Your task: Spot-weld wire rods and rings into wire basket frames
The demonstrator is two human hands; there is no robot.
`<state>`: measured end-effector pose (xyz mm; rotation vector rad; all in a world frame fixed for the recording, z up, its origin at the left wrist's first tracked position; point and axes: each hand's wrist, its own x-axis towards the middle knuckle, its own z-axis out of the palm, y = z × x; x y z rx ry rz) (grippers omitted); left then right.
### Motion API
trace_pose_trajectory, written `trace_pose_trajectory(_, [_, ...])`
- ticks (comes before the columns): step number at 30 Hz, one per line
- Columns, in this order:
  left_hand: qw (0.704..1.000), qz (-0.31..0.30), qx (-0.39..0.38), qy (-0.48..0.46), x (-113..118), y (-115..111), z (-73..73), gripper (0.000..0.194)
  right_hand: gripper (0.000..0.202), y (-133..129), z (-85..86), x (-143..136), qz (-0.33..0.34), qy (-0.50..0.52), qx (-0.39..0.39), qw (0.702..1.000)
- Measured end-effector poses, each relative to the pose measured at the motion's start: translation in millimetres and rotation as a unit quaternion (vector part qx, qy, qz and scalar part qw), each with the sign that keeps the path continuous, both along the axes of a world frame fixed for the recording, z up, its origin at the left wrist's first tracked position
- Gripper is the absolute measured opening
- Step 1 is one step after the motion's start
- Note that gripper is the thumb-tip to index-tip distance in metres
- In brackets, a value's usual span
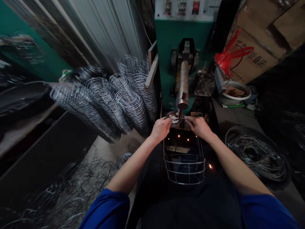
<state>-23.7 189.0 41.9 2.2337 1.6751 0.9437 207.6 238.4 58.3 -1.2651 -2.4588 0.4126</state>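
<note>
My left hand (160, 129) is closed, its fingertips pinching the far end of a wire basket (185, 173) on the left of the welding tip. Closed from the other side, my right hand (200, 128) pinches the same end just right of the tip. The basket's curved grid end hangs toward my body. Above and between my fingers, the spot welder's metal arm (184, 84) reaches down to its electrode (179, 114). A small round dish with whitish stuff (174, 119) lies beside my left fingertips. Orange sparks (183, 138) fly below my hands; the exact grip points are partly hidden.
Rolled wire mesh stacks (132, 105) stand at left, near a metal bar (151, 73). Loose wire (78, 178) litters the floor. At right are a wire coil (257, 156), a metal bowl (247, 92), a red-handled tool (225, 62) and cardboard boxes (259, 41). The green welder body (164, 47) rises ahead.
</note>
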Motion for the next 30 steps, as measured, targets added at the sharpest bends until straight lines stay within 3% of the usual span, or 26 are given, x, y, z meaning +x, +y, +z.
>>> trace_pose_trajectory(11, [1.0,-0.011,0.006,-0.009,2.0,-2.0,3.9,0.026,0.029,4.0,-4.6,1.2,0.021,0.076,0.004,0.997])
trace_pose_trajectory(15, [1.0,-0.004,0.005,-0.029,6.1,-6.8,7.4,0.024,0.033,-8.3,-1.4,9.5,-0.043,0.092,-0.041,0.994])
trace_pose_trajectory(17, [0.997,-0.003,0.007,-0.071,5.3,-14.0,7.9,0.021,0.039,-22.6,3.2,15.6,-0.067,0.111,-0.064,0.989])
trace_pose_trajectory(19, [0.984,0.008,-0.014,-0.175,3.0,-26.8,2.7,0.018,0.041,-40.8,11.7,20.8,-0.069,0.147,-0.048,0.986])
trace_pose_trajectory(21, [0.936,0.021,-0.083,-0.343,3.3,-46.8,-11.2,0.033,0.04,-60.8,24.1,24.5,-0.06,0.179,0.007,0.982])
trace_pose_trajectory(22, [0.89,0.026,-0.138,-0.434,6.1,-59.5,-21.3,0.048,0.038,-71.1,31.3,25.6,-0.05,0.188,0.039,0.98])
trace_pose_trajectory(24, [0.76,0.032,-0.267,-0.592,17.7,-89.0,-44.9,0.077,0.035,-90.6,45.7,26.1,-0.031,0.184,0.096,0.978])
trace_pose_trajectory(26, [0.624,0.005,-0.398,-0.673,35.2,-119.3,-66.3,0.095,0.038,-105.4,56.6,25.0,-0.035,0.143,0.128,0.981])
trace_pose_trajectory(27, [0.57,-0.017,-0.444,-0.691,44.6,-132.4,-74.1,0.103,0.04,-109.8,59.3,25.0,-0.05,0.111,0.131,0.984])
trace_pose_trajectory(28, [0.536,-0.029,-0.469,-0.702,53.7,-143.1,-79.2,0.103,0.042,-112.1,59.3,26.4,-0.075,0.081,0.129,0.985])
trace_pose_trajectory(30, [0.519,-0.017,-0.488,-0.702,69.0,-154.9,-82.6,0.088,0.042,-113.9,50.7,38.0,-0.125,0.051,0.116,0.984])
